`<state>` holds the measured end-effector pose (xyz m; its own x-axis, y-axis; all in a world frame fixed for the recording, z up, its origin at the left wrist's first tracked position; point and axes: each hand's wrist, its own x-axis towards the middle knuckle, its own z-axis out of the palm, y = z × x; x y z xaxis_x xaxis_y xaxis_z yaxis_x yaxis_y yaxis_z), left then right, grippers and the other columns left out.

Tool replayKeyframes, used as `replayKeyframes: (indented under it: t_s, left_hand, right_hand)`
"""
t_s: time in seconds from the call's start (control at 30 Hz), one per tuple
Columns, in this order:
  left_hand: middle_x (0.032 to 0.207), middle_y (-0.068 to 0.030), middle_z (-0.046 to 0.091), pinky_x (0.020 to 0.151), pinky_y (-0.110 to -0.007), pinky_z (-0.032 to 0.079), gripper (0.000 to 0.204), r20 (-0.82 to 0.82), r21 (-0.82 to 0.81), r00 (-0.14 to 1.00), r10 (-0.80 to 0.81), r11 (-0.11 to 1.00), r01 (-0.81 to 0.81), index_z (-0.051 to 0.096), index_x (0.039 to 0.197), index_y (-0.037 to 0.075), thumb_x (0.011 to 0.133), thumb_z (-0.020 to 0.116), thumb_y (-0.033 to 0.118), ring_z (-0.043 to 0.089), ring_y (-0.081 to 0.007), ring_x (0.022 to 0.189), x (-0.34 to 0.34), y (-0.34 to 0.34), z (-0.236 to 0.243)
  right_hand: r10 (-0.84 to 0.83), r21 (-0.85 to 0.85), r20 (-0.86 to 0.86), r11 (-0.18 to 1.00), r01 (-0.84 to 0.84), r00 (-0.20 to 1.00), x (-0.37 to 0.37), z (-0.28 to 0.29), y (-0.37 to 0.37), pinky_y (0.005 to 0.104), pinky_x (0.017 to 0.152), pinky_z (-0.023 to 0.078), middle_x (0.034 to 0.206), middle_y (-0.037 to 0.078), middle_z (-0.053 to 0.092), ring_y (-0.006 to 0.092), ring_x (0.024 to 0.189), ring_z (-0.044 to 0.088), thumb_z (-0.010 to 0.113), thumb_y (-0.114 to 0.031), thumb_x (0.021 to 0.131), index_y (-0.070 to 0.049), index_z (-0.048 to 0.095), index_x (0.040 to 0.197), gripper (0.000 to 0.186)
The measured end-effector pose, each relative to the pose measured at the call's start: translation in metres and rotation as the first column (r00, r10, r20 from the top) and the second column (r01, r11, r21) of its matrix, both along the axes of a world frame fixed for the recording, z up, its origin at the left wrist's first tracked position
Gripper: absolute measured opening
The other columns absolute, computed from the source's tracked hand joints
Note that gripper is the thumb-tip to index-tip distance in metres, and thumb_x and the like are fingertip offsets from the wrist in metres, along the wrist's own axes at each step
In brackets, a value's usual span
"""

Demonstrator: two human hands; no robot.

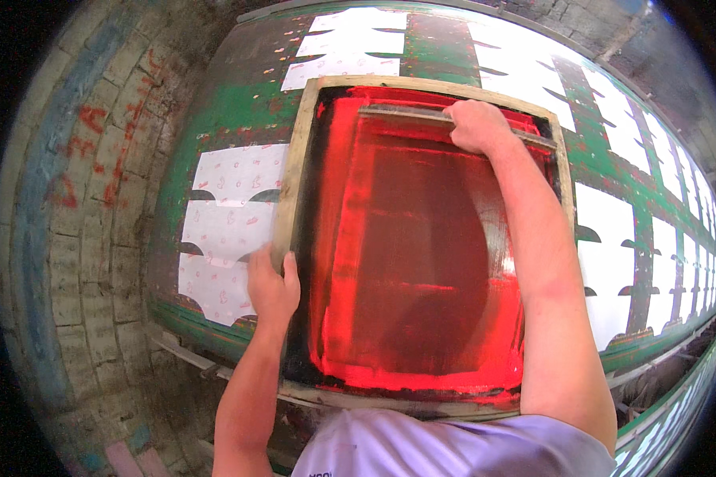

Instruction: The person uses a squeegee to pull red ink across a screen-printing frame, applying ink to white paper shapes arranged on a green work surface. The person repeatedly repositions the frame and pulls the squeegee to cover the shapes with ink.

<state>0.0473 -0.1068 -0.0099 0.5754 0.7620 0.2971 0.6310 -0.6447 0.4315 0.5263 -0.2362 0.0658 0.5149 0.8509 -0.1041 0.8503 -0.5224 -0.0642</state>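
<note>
A wooden screen printing frame [297, 159] lies in front of me, its mesh [429, 215] smeared with wet red ink. Close to the frame's far side, my right hand [480, 129] is closed around a long squeegee [398, 113] that spans much of the mesh. My left hand [272, 288] grips the frame's left rail, thumb on the inner side and fingers on the outer. Beside that hand, white cut fabric pieces [229, 219] with small red prints lie flat on the green table [207, 123].
More white fabric pieces [605, 254] lie in rows along the green table to the right, with others [350, 44] beyond the frame. A block wall [83, 262] with red writing stands at the left. A metal rail [189, 354] runs along the table's near edge.
</note>
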Motion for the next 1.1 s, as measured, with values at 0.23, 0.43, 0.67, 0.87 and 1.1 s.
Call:
replayKeyframes:
  t_s: [0.23,0.43,0.67,0.87,1.1]
  left_hand:
    - [0.122,-0.0264,0.069,0.103,-0.058,0.053,0.041,0.046,0.009,0.998,-0.038,0.999,0.037,0.066,0.133,-0.004,0.107,0.072,0.027,0.065,-0.0492,0.117,-0.003,0.003,-0.002]
    - [0.128,-0.0289,0.069,0.107,-0.058,0.054,0.049,0.010,-0.055,1.000,-0.008,0.998,0.009,0.066,0.135,-0.006,0.107,0.072,0.034,0.066,-0.0500,0.123,-0.007,0.005,0.000]
    - [0.135,-0.0259,0.068,0.109,-0.058,0.055,0.052,-0.032,-0.101,0.999,0.004,0.995,-0.007,0.066,0.138,-0.003,0.106,0.073,0.037,0.066,-0.0474,0.128,-0.009,0.005,0.000]
    - [0.135,-0.0253,0.068,0.109,-0.059,0.056,0.049,-0.072,-0.086,0.997,0.015,0.996,-0.021,0.067,0.137,-0.002,0.107,0.072,0.037,0.065,-0.0467,0.130,-0.009,0.003,0.001]
    - [0.132,-0.0268,0.071,0.108,-0.059,0.056,0.046,-0.124,0.042,0.992,0.038,0.999,-0.033,0.069,0.132,-0.001,0.107,0.071,0.037,0.067,-0.0485,0.126,-0.006,0.000,0.000]
  right_hand:
    - [0.070,-0.047,0.004,0.996,-0.070,0.998,-0.113,0.009,-0.072,0.0549,0.094,0.067,0.105,0.018,0.085,0.0397,0.106,0.082,0.069,-0.011,0.085,-0.016,0.087,0.112,0.033]
    - [0.075,-0.020,-0.060,0.997,-0.076,0.995,-0.238,0.013,-0.146,0.0546,0.091,0.067,0.106,0.016,0.084,0.0389,0.104,0.082,0.073,-0.011,0.083,-0.020,0.087,0.115,0.037]
    - [0.034,-0.041,-0.117,0.998,-0.039,0.992,-0.373,0.019,-0.223,0.0527,0.091,0.067,0.110,0.013,0.082,0.0359,0.105,0.082,0.074,-0.010,0.085,-0.022,0.087,0.121,0.040]
    - [0.105,0.148,-0.003,0.983,-0.104,0.994,-0.433,0.005,-0.261,0.0506,0.092,0.063,0.107,0.012,0.077,0.0353,0.104,0.077,0.077,-0.012,0.085,-0.013,0.083,0.122,0.038]
    - [0.227,0.353,-0.145,0.921,-0.164,0.963,-0.447,-0.003,-0.302,0.0528,0.105,0.056,0.129,0.019,0.074,0.0388,0.125,0.069,0.086,-0.056,0.090,-0.007,0.076,0.133,0.065]
